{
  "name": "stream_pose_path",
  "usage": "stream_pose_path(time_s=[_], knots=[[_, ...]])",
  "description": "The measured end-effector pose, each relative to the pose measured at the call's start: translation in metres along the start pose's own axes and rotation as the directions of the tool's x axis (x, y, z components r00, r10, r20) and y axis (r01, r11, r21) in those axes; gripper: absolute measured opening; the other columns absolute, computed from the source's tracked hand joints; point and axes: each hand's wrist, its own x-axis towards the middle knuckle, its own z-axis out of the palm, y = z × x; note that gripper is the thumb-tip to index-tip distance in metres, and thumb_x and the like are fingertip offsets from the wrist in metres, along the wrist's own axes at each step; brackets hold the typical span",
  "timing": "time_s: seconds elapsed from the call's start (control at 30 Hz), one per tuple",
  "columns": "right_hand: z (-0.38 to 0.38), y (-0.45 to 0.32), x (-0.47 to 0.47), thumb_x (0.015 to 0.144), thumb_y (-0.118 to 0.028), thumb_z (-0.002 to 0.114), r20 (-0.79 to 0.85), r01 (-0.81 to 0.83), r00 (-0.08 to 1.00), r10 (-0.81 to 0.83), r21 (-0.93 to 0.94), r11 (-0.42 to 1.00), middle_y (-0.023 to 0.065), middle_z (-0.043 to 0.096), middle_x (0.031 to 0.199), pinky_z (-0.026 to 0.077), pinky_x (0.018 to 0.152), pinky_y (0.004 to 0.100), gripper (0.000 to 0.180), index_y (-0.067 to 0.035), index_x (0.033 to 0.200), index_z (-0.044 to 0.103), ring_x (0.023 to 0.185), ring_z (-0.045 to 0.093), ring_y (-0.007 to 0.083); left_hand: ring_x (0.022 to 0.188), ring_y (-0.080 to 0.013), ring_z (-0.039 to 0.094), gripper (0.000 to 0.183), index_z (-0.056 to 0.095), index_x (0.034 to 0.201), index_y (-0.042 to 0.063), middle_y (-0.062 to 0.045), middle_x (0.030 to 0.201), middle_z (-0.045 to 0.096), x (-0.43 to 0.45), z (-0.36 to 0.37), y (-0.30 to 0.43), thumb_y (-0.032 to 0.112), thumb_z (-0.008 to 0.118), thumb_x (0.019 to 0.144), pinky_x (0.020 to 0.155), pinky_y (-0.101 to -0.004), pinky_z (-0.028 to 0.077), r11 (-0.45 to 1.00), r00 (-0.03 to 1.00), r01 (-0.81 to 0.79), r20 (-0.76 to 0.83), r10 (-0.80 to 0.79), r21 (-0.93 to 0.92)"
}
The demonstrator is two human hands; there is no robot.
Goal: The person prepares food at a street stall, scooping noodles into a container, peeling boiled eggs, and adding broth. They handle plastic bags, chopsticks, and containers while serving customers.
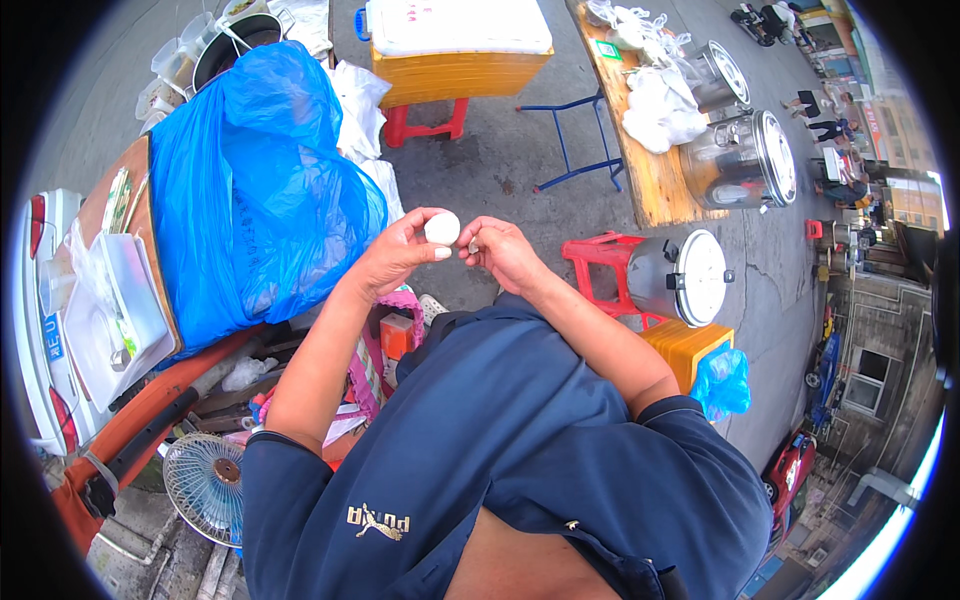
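Note:
My left hand point(392, 255) holds a smooth white round thing, which looks like a peeled egg point(442, 228), between thumb and fingers. My right hand point(501, 253) is just to the right of it, its fingers curled in and the tips close to the egg. A small pale spot shows at the right fingertips; whether it is a nail or a bit of shell cannot be told. Both hands are raised in front of my dark blue shirt, above the grey pavement point(517, 180). To their left, a large blue plastic bag point(277, 187) covers much of a board.
A white lidded box on a yellow crate point(457, 75) stands ahead. On the right are a wooden table point(626, 161), a steel pot point(720, 165), and a lidded pot point(652, 277) by a red stool point(600, 266). A fan point(202, 487) is at lower left.

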Motion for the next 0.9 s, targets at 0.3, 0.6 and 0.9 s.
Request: stream_pose_path(time_s=[0.3, 0.6, 0.9], knots=[[0.005, 0.001, -0.005, 0.102, -0.015, 0.064, -0.002, 0.116, 0.993, -0.117, -0.127, 0.985, 0.0067, 0.068, 0.11, 0.057, 0.085, 0.0286, 0.02, -0.001, 0.117, 0.065, 0.098, 0.068, 0.0134, 0.108, -0.013, 0.065, 0.058, 0.058, 0.136, 0.005, -0.003, 0.119, 0.068, 0.001, 0.003, 0.002, 0.01, 0.086, 0.086, 0.091, -0.0303, 0.051, 0.999, 0.998, 0.043, -0.036, -0.043, 0.013], [0.007, 0.006, -0.006, 0.102, -0.014, 0.064, -0.011, 0.098, 0.995, -0.101, -0.159, 0.982, 0.0091, 0.068, 0.119, 0.057, 0.091, 0.0303, 0.03, 0.002, 0.128, 0.062, 0.103, 0.068, 0.0148, 0.109, -0.013, 0.066, 0.056, 0.056, 0.134, 0.007, -0.003, 0.122, 0.065, 0.0, 0.006, -0.002, 0.006, 0.084, 0.085, 0.094, -0.0291, 0.054, 0.981, 0.994, 0.019, -0.107, 0.002, 0.191], [0.002, 0.014, 0.001, 0.091, -0.013, 0.072, -0.062, 0.105, 0.992, -0.112, -0.109, 0.989, 0.0071, 0.07, 0.101, 0.056, 0.079, 0.0289, 0.025, 0.0, 0.112, 0.067, 0.086, 0.068, 0.0124, 0.106, -0.0143, 0.067, 0.053, 0.057, 0.128, 0.005, -0.006, 0.117, 0.067, 0.005, 0.011, -0.008, -0.001, 0.083, 0.082, 0.09, -0.0295, 0.056, 0.918, 0.991, 0.024, -0.134, 0.032, 0.396]])
